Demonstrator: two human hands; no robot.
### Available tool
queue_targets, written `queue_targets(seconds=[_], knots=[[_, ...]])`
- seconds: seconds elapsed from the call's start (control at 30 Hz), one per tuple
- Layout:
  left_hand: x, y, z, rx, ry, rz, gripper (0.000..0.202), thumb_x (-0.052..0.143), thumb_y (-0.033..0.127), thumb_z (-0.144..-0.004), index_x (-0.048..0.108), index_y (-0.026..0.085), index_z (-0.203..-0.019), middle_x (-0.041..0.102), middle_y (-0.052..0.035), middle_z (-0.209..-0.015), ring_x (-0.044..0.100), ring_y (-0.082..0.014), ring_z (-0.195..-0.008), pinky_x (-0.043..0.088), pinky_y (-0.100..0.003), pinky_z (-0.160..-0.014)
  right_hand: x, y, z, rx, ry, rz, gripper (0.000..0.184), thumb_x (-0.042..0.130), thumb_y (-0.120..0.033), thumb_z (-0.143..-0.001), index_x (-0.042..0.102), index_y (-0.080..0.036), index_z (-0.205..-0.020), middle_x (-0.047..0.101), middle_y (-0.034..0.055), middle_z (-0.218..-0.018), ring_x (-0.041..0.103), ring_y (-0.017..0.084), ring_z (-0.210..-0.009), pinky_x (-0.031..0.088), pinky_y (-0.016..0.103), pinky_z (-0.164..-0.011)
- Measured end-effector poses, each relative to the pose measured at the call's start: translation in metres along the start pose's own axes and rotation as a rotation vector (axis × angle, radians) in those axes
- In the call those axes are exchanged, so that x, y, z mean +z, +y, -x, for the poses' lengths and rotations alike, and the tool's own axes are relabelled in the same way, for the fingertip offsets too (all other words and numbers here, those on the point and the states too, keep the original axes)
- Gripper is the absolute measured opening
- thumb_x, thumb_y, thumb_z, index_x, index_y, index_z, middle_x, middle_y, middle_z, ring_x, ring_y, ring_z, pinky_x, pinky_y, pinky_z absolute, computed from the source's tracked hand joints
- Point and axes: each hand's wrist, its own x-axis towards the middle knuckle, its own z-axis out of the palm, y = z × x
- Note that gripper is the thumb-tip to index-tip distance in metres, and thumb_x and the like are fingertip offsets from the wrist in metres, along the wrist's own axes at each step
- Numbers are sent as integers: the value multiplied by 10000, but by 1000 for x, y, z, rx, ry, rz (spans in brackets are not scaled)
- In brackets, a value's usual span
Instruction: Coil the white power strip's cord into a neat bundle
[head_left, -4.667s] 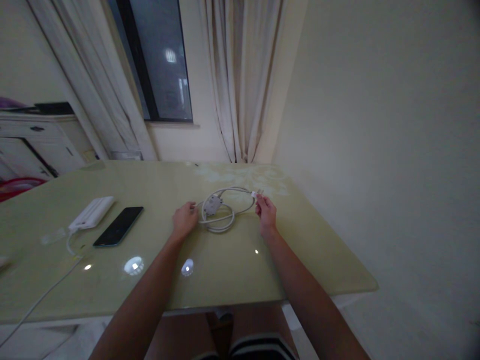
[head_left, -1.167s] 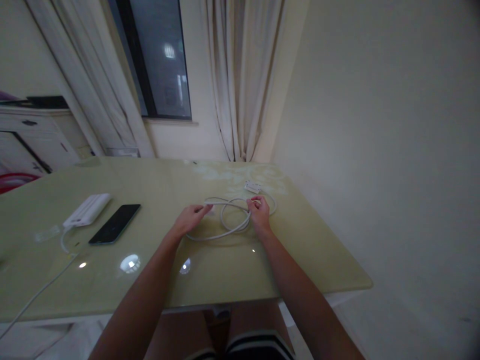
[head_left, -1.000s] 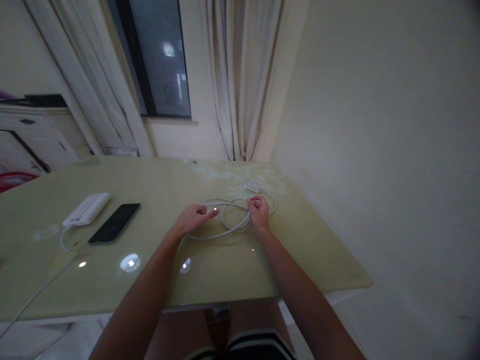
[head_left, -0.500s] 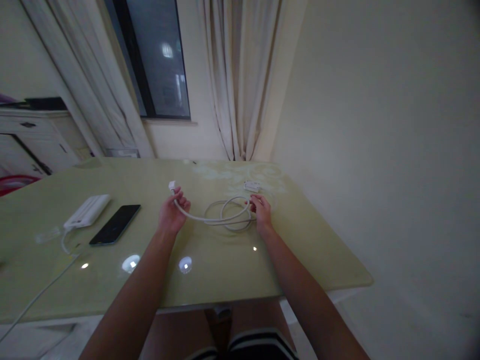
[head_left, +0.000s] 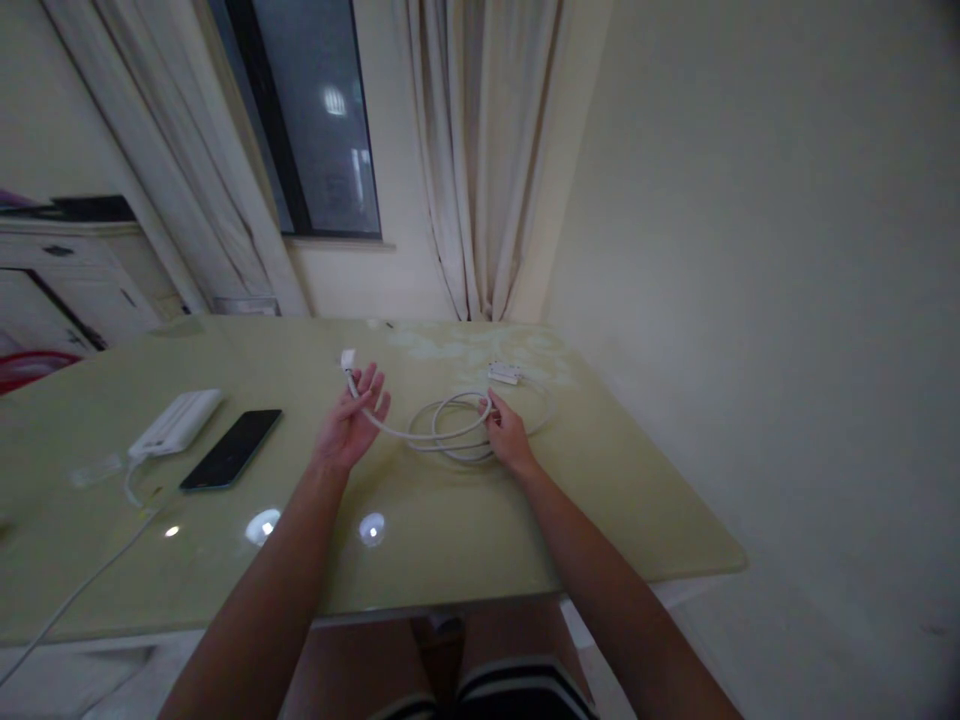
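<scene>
A loosely coiled white cable [head_left: 450,437] runs between my two hands above the table. At its left end a small white plug-like block [head_left: 349,359] sticks up past my left hand [head_left: 351,415]. That hand holds the cable near this end with the thumb, while its other fingers are loosely spread. My right hand [head_left: 507,432] pinches a loop of the cable between thumb and fingers. Beyond the right hand, the cable's other end leads to a white rectangular block [head_left: 504,373] lying on the table.
Left of my hands lie a black phone [head_left: 232,450] and a white power bank [head_left: 176,423] with a short white lead. Another thin cable [head_left: 82,585] trails over the front-left edge. The glossy green table [head_left: 637,530] meets a wall [head_left: 750,300] on the right.
My right hand has moved left along with the cable loop. My left hand has turned palm up with its fingers opened wider, and the plug-like end stands slightly higher.
</scene>
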Motion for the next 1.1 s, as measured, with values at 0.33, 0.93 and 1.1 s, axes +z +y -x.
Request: queue_targets(seconds=[0.33,0.93,1.1], knots=[[10,-3,6,-150,-123,-42,335,584,100,-886,692,220,-1180,652,-59,-1388,695,-140,-1039,576,-288,-908,-5,-6,-6,144,104,-307,442,566,-492,-843,772,-163,-1055,779,81,-882,613,148,-651,433,253,-613],[8,-5,-5,670,503,-434,226,819,169,-781,619,192,-883,720,-7,-872,691,-132,-841,476,-201,-678,0,-15,12,-103,-228,79,195,656,-384,-869,775,-239,-922,738,4,-750,605,153,-645,425,257,-637],[9,-2,8,851,450,-784,114,765,228,-852,695,208,-939,637,-37,-985,580,-206,-1068,453,-332,-988,-6,-26,19,-192,-400,191,412,583,-532,-947,770,-231,-738,684,-10,-649,552,136,-594,353,248,-606]])
